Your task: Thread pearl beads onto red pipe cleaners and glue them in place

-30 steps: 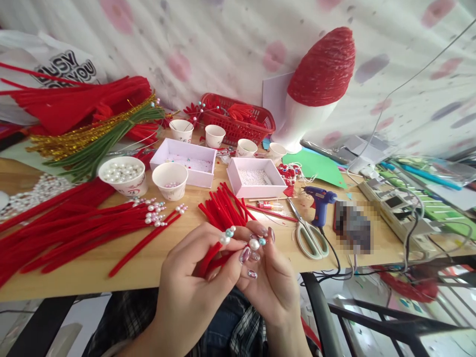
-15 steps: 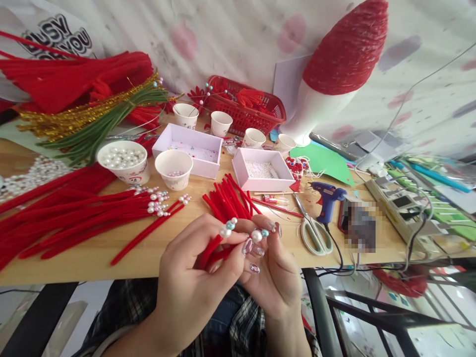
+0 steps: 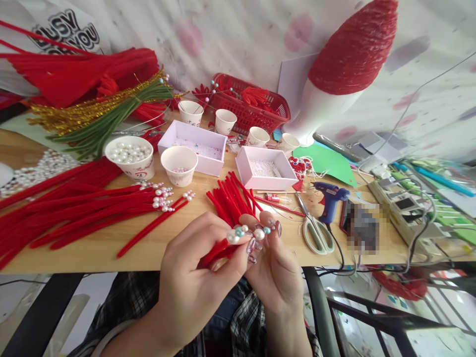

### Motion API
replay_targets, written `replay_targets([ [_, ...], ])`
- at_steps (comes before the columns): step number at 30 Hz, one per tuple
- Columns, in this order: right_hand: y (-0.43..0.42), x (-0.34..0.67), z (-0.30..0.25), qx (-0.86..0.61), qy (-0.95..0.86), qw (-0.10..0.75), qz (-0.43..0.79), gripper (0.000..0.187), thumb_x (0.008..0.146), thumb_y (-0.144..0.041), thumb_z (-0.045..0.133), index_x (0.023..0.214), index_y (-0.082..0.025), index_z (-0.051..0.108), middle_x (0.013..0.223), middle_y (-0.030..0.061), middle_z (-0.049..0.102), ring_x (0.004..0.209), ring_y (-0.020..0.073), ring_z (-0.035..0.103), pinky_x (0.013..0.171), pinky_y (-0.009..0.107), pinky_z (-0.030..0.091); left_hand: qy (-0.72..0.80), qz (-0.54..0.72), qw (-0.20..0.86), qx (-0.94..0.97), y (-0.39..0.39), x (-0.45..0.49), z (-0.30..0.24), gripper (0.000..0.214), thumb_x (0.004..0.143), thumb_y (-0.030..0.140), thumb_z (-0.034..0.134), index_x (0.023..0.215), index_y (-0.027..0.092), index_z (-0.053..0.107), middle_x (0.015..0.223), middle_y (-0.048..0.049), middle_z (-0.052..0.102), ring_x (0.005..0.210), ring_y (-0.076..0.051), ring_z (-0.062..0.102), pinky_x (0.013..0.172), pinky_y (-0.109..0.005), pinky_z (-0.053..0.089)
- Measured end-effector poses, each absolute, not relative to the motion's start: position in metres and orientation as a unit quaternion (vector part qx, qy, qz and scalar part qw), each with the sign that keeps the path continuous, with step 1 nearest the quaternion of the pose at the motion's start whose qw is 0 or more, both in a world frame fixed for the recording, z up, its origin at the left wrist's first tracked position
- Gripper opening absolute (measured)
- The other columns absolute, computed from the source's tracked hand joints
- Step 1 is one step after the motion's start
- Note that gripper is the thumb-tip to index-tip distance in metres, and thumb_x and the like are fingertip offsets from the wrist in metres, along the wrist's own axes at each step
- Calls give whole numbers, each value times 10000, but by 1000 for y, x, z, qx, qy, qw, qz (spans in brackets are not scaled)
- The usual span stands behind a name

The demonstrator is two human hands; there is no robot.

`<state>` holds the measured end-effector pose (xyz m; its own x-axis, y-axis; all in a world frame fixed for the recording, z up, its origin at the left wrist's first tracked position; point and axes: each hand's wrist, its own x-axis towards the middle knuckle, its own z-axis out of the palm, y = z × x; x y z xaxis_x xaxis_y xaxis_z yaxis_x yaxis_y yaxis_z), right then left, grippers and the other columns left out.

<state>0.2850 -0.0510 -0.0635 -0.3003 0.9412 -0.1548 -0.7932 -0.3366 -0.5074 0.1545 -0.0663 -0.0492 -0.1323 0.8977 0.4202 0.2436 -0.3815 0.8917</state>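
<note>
My left hand [image 3: 199, 277] is closed around red pipe cleaners [image 3: 215, 252], whose far ends are partly hidden by the fingers. Pearl and turquoise beads [image 3: 237, 233] tip one stem, showing above my left forefinger. The fingertips of my right hand [image 3: 278, 272] pinch a second beaded tip, with a white pearl [image 3: 259, 234] and a turquoise bead [image 3: 267, 230]. Both hands meet in front of the table edge. Just beyond them lies a bunch of plain red pipe cleaners [image 3: 232, 198].
Beaded red stems [image 3: 100, 210] lie at left, near paper cups of pearls [image 3: 130, 161] and pink beads [image 3: 179, 171]. Two white boxes [image 3: 193, 153] hold small beads. Scissors [image 3: 316, 233] and a blue glue gun [image 3: 329, 201] lie at right. A red basket [image 3: 247, 111] stands behind.
The left-hand bead cluster has tilted over to the right and come closer to the pearl tip at my right fingers. My right fingers have curled in a little. The view has shifted slightly.
</note>
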Motion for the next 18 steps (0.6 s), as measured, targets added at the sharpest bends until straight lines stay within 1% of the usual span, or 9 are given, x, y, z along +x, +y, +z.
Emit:
replay_targets([
  [2,-51,285,-64,-238,-193,556,772,135,792,-254,804,865,-259,691,854,-38,650,747,76,624,694,171,524,479,580,270,601,-67,154,-48,118,832,101,654,757,193,663,681,44,598,591,-76,568,559,-180,475],
  [4,-51,284,-64,-254,-215,568,753,131,783,-250,807,842,-252,690,830,-36,614,724,81,602,665,170,515,484,576,267,602,-68,153,-47,123,829,101,658,748,194,654,674,46,594,591,-76,566,566,-184,474],
  [8,-50,281,-63,-282,-234,605,707,139,746,-235,827,787,-233,694,793,-40,574,675,70,569,663,167,511,495,572,273,595,-68,154,-49,119,829,121,655,736,195,652,682,42,603,572,-78,567,535,-183,472],
  [10,-50,280,-63,-298,-246,616,686,130,747,-238,823,772,-233,696,790,-38,568,668,73,563,665,177,514,499,572,280,588,-66,154,-50,118,825,126,651,731,197,659,673,42,604,556,-79,566,510,-180,471],
  [12,-50,279,-63,-305,-260,623,672,116,759,-240,812,765,-235,696,791,-34,567,668,78,565,633,174,506,500,573,291,581,-65,155,-50,114,816,123,655,731,198,667,661,44,609,552,-82,568,510,-175,481],
  [15,-50,279,-63,-297,-263,625,672,110,759,-233,811,771,-236,702,797,-33,575,668,77,568,618,169,499,496,573,317,571,-65,155,-51,117,809,123,660,721,201,671,667,41,634,559,-85,581,509,-167,490],
  [18,-49,279,-62,-290,-247,622,684,122,742,-220,822,770,-230,704,793,-34,570,657,71,550,638,173,502,492,568,350,560,-64,154,-52,115,808,129,661,723,205,679,682,39,649,547,-81,583,474,-157,474],
])
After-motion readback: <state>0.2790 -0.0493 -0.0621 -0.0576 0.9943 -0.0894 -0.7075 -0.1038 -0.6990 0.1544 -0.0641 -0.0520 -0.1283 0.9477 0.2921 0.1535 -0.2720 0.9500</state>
